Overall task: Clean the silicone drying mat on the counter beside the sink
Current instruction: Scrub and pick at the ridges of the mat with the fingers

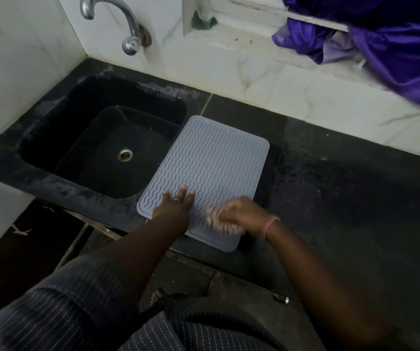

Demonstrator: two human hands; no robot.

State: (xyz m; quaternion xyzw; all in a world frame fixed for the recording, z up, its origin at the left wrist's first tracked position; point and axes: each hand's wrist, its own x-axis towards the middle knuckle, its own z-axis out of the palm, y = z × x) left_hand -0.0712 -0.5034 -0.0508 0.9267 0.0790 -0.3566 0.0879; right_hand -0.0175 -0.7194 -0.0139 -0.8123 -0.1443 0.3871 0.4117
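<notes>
Silicone drying mat (209, 173): grey, wavy-ribbed, flat on dark surface (330, 186), just right of sink (52, 138).
Left hand (176, 203): grip flat, fingers straight, pressing mat's near-left corner.
Right hand (239, 215): blurred, curled around pale pink cloth (219, 222) on mat's near edge.
</notes>
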